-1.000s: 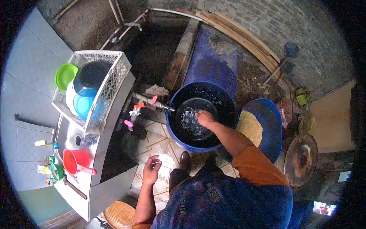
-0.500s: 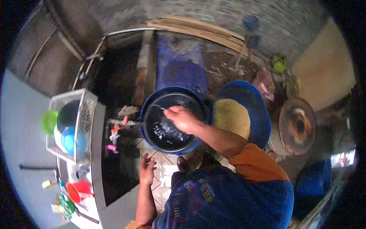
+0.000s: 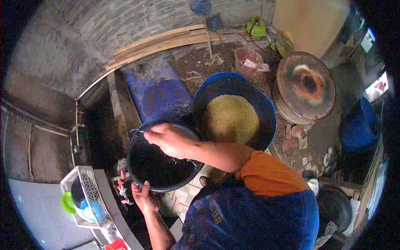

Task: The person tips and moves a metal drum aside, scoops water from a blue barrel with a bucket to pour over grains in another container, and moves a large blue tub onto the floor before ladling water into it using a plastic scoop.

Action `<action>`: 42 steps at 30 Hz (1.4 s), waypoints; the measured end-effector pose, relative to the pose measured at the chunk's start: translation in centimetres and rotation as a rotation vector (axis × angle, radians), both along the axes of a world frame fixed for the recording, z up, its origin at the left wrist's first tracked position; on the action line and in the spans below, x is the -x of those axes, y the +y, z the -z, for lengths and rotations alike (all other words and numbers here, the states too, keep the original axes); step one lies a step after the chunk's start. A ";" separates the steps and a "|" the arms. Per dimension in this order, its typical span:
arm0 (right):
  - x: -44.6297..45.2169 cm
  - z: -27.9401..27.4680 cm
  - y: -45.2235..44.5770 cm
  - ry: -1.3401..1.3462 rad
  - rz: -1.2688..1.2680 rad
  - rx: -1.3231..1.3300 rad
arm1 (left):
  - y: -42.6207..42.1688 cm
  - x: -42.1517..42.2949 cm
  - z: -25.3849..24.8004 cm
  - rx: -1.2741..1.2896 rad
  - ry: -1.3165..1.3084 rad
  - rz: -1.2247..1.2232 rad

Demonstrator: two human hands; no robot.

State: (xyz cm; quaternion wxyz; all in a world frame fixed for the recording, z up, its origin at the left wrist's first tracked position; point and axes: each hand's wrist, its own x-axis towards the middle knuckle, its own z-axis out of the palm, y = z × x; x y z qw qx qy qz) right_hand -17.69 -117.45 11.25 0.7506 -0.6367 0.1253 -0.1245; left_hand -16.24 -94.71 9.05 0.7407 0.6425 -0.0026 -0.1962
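Note:
A round black basin lies in front of me, with part of a blue rim showing at its far side. My left hand is closed on the basin's near left edge, thumb over the rim. Stretched across the basin, my right hand is closed around a thin metal utensil, whose narrow end sticks out to the left near the far rim. Its exact kind is too small to tell. Some light glints show inside the dark basin below my right forearm.
Right of the basin stands a blue tub with a yellowish grainy heap. A rusty-topped drum, a pink basket and a green canister are beyond it. A white dish rack sits on the left counter.
My left hand has come up from beside the basin and taken hold of its rim. The view has swung right, and my right hand now lies nearer the basin's far left edge.

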 end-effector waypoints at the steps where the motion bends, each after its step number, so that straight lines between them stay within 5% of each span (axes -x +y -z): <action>1: 0.8 0.1 -1.2 -0.007 0.034 -0.008 | -2.0 0.3 -1.1 0.007 -0.028 0.014; 11: 8.7 4.1 -13.4 -0.010 0.391 -0.515 | -15.6 1.2 -1.7 0.010 -0.126 0.290; 17: 11.0 9.3 -17.6 -0.079 0.608 -0.580 | -20.0 2.1 -2.8 -0.101 -0.246 0.304; 21: 12.2 12.6 -18.0 0.139 0.730 -0.628 | -21.2 1.4 -2.7 -0.089 -0.309 0.268; 24: 11.2 19.7 -16.9 0.217 0.778 -0.761 | -22.1 1.4 -3.6 -0.066 -0.369 0.351; 28: 11.0 20.6 -16.5 0.382 0.735 -1.011 | -24.2 2.9 -5.0 -0.112 -0.419 0.389; 31: 9.5 23.3 -16.1 0.071 0.920 -1.195 | -25.2 3.4 -5.2 -0.156 -0.442 0.456; 33: 6.3 32.3 -16.6 0.205 0.970 -1.091 | -26.3 4.6 -6.1 -0.236 -0.490 0.532; 42: 6.8 28.1 -17.2 0.111 0.813 -1.052 | -28.2 8.8 -5.7 -0.242 -0.698 0.699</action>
